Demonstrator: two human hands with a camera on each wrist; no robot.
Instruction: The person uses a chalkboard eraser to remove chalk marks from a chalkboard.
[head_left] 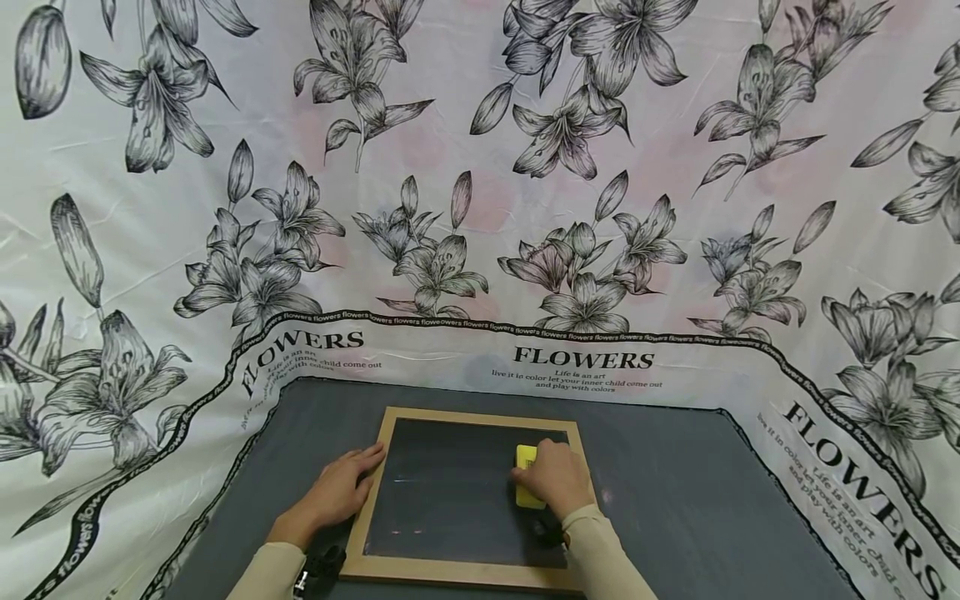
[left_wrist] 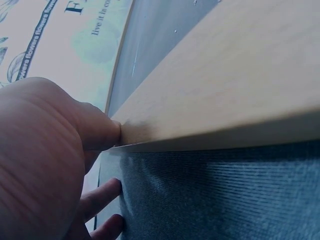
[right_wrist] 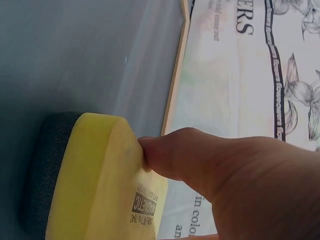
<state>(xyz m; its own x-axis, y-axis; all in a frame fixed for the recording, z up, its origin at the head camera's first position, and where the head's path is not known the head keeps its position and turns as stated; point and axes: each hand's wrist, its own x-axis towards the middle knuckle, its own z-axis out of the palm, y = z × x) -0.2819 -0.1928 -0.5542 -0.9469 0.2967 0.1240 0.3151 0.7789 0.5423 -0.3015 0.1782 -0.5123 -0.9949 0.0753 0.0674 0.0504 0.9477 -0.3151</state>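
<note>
A dark board [head_left: 442,500] in a light wooden frame [head_left: 457,572] lies flat on the grey surface. My right hand [head_left: 557,479] grips a yellow magnetic board eraser [head_left: 523,457] over the right part of the board. In the right wrist view the thumb presses on the yellow block of the eraser [right_wrist: 90,170], whose dark felt side [right_wrist: 45,175] faces the board. My left hand [head_left: 339,490] rests at the frame's left edge. Seen from the left wrist, its thumb touches the wooden edge [left_wrist: 210,95] while other fingers [left_wrist: 102,200] extend beside it, over the grey surface.
The grey surface [head_left: 675,492] extends on both sides of the frame. Around it runs a white cloth [head_left: 442,350] with black flower drawings and "FLOWERS" lettering, rising like a wall at the back and sides. Dark straps or devices sit at both wrists.
</note>
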